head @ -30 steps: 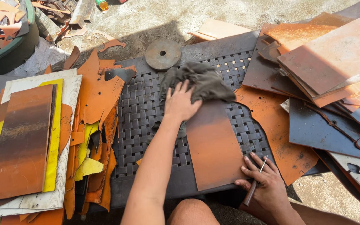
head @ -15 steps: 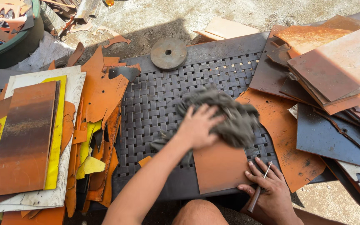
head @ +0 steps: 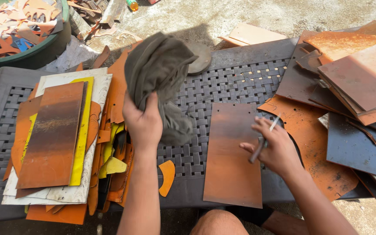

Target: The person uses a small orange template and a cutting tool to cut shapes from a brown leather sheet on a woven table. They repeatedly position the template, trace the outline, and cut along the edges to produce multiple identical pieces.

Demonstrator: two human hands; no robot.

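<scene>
Setting: outdoors in strong sun, you look down at a dark woven plastic bench [head: 223, 82] that stands on bare sandy ground.
Left hand: your left hand [head: 143, 122] is raised above the bench and clenched around a grey rag [head: 159, 69]; the rag bunches above your fist and its tail hangs down toward the weave.
Right hand: your right hand [head: 275, 148] rests at the right edge of a rusty sheet [head: 235, 152], fingers half curled around a thin stick [head: 262, 144] that lies across the palm.
Sheet: it lies flat on the bench, between your two arms, long side toward you, with its near edge over the bench front.
Left pile: one brown plate [head: 51, 135] lies on top of yellow and white boards, with orange scraps [head: 118, 143] just beside them.
Right pile: many rusty and dark plates [head: 357, 82] overlap at the bench end.
Disc: a round grey disc [head: 200, 58] lies behind the rag, partly hidden.
Tub: a green tub [head: 35, 51] with scraps stands at the far left.
</scene>
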